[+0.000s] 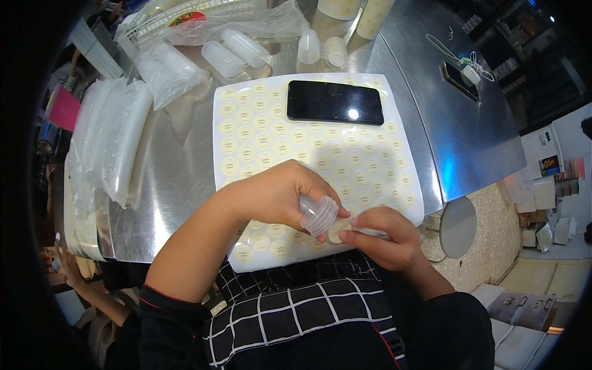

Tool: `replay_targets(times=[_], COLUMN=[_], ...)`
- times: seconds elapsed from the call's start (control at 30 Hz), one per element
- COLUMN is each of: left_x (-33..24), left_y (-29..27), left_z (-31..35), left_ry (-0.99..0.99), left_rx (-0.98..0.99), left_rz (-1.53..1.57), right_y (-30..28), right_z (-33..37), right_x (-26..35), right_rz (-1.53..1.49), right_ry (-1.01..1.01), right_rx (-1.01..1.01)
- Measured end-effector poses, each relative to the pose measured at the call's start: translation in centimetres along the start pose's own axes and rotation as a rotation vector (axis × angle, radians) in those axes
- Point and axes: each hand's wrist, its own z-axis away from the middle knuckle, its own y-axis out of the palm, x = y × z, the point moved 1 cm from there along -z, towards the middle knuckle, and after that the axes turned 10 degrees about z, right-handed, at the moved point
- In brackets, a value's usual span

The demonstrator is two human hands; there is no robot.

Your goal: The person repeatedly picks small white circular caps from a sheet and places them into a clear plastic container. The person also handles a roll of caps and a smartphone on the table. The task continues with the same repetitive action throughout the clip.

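My left hand (290,192) is closed around a short stack of clear, ribbed plastic lids (319,216), its round end tilted toward my right hand. Right beside it, my right hand (388,237) pinches a round cream sticker (339,232) between thumb and fingers. Whether that sticker is on a lid, I cannot tell. Something pale and clear shows partly under the right fingers. Both hands are over the near part of a large white sheet of round cream stickers (246,132). A black phone (335,102) lies on the sheet's far part.
On the metal table (166,185) are long bagged stacks of lids (126,142) at left and a clear bag (169,74). Clear cups (246,48) lie behind the sheet, near a white basket (179,18). Another phone (459,80) with a cable is at right. Another person's hand (68,265) shows far left.
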Motion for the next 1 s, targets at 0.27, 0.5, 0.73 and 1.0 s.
replay_targets(times=[0.27, 0.5, 0.73, 1.0], left_x=[0.2, 0.3, 0.1, 0.1], left_y=[-0.8, -0.9, -1.1, -1.4], left_z=[0.0, 0.2, 0.2, 0.1], left_ry=[-0.144, -0.168, -0.233, -0.126], left_rx=[-0.064, -0.078, -0.093, -0.143], left_rz=[0.067, 0.152, 0.060, 0.150], right_y=[-1.3, -1.0, 0.2, 0.4], right_z=[-0.9, -1.6, -1.4, 2.1], right_x=[-0.2, 0.6, 0.6, 0.7], right_rz=[0.215, 0.179, 0.276, 0.094], right_ry=[0.121, 0.025, 0.108, 0.122], right_rx=[0.392, 0.186, 0.080, -0.125])
